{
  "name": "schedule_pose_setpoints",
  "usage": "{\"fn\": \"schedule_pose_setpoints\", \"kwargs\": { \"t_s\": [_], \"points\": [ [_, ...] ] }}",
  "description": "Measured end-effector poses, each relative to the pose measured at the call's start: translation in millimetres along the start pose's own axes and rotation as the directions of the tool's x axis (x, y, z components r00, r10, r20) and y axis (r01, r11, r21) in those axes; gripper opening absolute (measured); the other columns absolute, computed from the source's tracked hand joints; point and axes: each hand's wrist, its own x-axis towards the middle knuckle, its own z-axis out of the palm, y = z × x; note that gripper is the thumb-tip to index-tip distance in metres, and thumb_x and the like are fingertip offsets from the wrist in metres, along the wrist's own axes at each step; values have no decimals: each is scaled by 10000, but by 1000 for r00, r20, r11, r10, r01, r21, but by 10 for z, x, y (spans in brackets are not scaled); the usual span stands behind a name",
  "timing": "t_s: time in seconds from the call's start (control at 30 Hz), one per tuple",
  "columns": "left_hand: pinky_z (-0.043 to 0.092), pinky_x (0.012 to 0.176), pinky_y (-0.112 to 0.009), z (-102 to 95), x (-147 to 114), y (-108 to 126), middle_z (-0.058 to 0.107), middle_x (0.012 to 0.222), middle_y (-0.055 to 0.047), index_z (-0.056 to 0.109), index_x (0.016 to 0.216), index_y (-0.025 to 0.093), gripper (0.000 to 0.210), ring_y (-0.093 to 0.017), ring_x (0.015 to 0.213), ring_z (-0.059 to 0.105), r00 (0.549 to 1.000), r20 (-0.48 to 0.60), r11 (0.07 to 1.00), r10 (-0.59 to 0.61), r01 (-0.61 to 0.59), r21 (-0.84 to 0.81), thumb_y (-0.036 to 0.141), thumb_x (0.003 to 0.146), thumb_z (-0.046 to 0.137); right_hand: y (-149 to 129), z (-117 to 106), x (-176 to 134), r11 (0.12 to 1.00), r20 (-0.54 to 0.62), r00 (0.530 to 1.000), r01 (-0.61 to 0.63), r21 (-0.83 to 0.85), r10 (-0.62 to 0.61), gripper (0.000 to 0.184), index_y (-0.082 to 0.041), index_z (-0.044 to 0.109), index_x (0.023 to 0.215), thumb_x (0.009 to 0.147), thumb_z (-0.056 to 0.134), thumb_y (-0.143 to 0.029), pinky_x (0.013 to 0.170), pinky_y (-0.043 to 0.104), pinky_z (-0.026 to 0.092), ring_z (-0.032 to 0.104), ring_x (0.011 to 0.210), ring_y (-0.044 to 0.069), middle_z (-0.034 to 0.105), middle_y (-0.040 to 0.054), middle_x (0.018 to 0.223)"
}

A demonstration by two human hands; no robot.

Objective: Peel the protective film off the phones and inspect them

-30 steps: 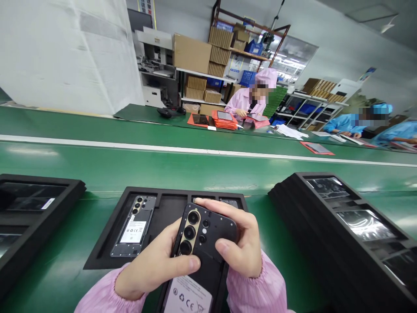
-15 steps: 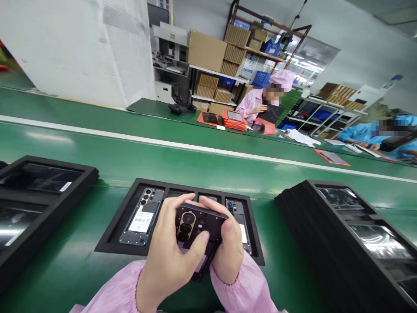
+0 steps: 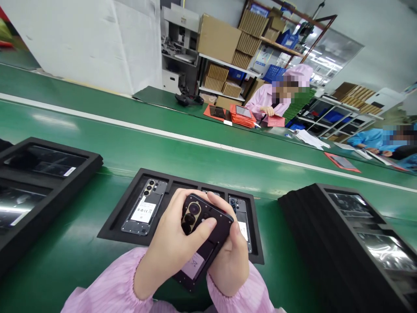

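Observation:
A smartphone without its back cover (image 3: 213, 237) is held up in both hands, its camera side toward me and its top edge tilted. My left hand (image 3: 177, 237) grips its left side, with the thumb lying across the inner frame beside the cameras. Wrapped round the right side and upper corner is my right hand (image 3: 233, 256). Behind the hands lies a black foam tray (image 3: 112, 230) on the green bench. One open-backed phone (image 3: 145, 208) sits in its left slot and another phone (image 3: 243, 217) in its right slot. My hands partly hide the middle slots.
A foam tray with dark screens (image 3: 58, 191) lies at the left. At the right rises a stack of black foam trays (image 3: 302, 234) with shiny panels on top. Across the green bench (image 3: 182, 150), a co-worker in pink (image 3: 260, 102) sits by red pouches (image 3: 241, 118).
The phone has turned in my hands and shows more of its inner side, including the battery label. My view has shifted slightly. The co-worker in pink has lowered the dark sheet.

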Motion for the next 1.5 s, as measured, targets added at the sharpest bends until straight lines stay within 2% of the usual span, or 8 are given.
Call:
{"fn": "schedule_pose_setpoints", "kwargs": {
  "t_s": [0.2,0.37,0.57,0.77,0.97,1.13,1.3,1.5],
  "points": [
    [479,891,-306,-5,51,-6,627,1119,2,561,1110,264,287,-179,1010,592,989,138,992,-50,65,-108,308,829,603,-34,-14,-73,989,-11,995,-100,114,102,367,-315,687,1237,981,480,-477,1088,470,463,604,1219,256,644,41,1309],
    [495,892,-286,18,60,-29,649,1141,20,544,1166,279,357,-171,1033,604,969,229,977,-95,135,-166,314,816,609,-80,33,-135,978,-69,988,-124,168,138,345,-320,701,1196,977,488,-480,1136,494,414,581,1253,263,613,30,1351],
    [497,910,-268,26,64,-11,653,1159,27,559,1140,270,368,-161,1033,617,957,275,956,-91,161,-245,253,775,607,-104,28,-175,987,-59,991,-116,113,123,327,-307,709,1159,964,512,-481,1175,522,350,471,1376,285,602,46,1361],
    [481,935,-285,32,82,-21,649,1161,14,562,1139,261,382,-181,1070,609,949,307,945,-72,164,-284,239,759,599,-101,108,-218,995,-185,977,-96,33,101,325,-335,714,1116,947,513,-527,1194,510,307,474,1372,276,613,26,1344],
    [464,907,-283,31,117,-48,651,1087,29,565,1130,269,377,-173,1015,604,917,393,923,-69,208,-323,211,759,595,-120,210,-246,997,-232,970,-68,30,73,304,-331,687,1139,981,459,-456,1173,513,352,456,1395,261,564,15,1415],
    [430,950,-311,66,145,-80,638,1096,15,581,1105,263,289,-186,1046,583,874,483,876,-53,273,-397,253,816,571,-125,206,-251,994,-269,959,-68,89,90,232,-342,664,1117,979,508,-444,1127,505,413,586,1268,257,582,11,1397],
    [407,967,-373,93,126,-124,629,1087,-21,568,1160,257,336,-230,1072,569,829,548,825,-113,386,-413,310,828,577,-66,126,-265,998,-292,955,-48,38,57,348,-366,587,1293,964,542,-467,1107,495,438,603,1236,247,580,31,1400],
    [408,938,-367,110,126,-154,630,1059,-20,543,1211,262,399,-223,1035,574,807,578,792,-118,428,-436,315,817,580,-65,148,-292,998,-346,936,-46,47,60,361,-351,596,1283,940,587,-460,1096,529,450,571,1277,270,572,53,1404]
  ]
}}
